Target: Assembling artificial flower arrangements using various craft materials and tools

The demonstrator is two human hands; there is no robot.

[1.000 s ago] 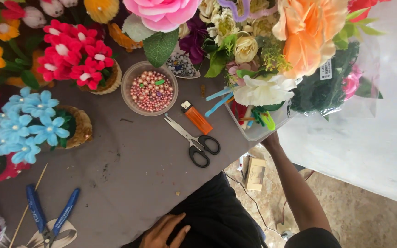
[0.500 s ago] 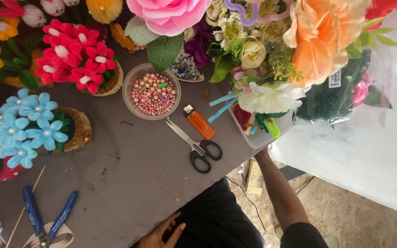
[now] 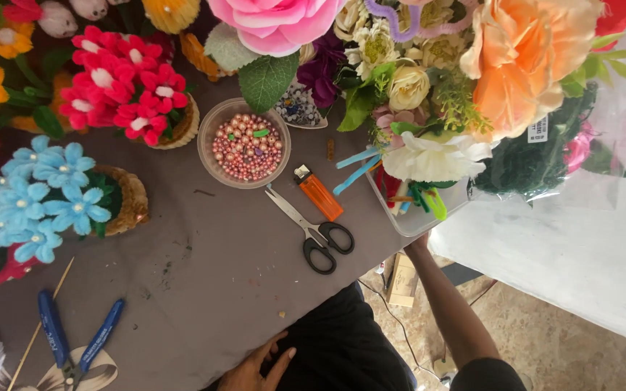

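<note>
Grey-brown cloth covers the table (image 3: 204, 289), which fills the left and middle of the head view. At the bottom centre the left hand (image 3: 259, 366) lies open and slack on the table's near edge, fingers spread, grasping nothing. The right arm runs up from the lower right to the underside of a clear plastic container (image 3: 418, 217) at the table's right edge; the right hand itself is hidden beneath it, so I cannot tell whether it is clenched or loose. That container holds a white fabric flower (image 3: 432, 156) and blue and green stems. Just left of it lies an orange lighter (image 3: 320, 195), and beside that, black-handled scissors (image 3: 316, 235) lie with their blades shut, pointing to the upper left. Near their tips stands a round clear bowl of pink beads (image 3: 244, 145). A pot of red flowers (image 3: 121, 94) sits in the upper left, a pot of blue flowers (image 3: 56, 192) at the left edge, and blue-handled pliers (image 3: 74, 340) with a thin wooden stick (image 3: 41, 322) in the lower left. A large pink rose (image 3: 277, 22) and an orange bloom (image 3: 527, 58) crowd the top.
</note>
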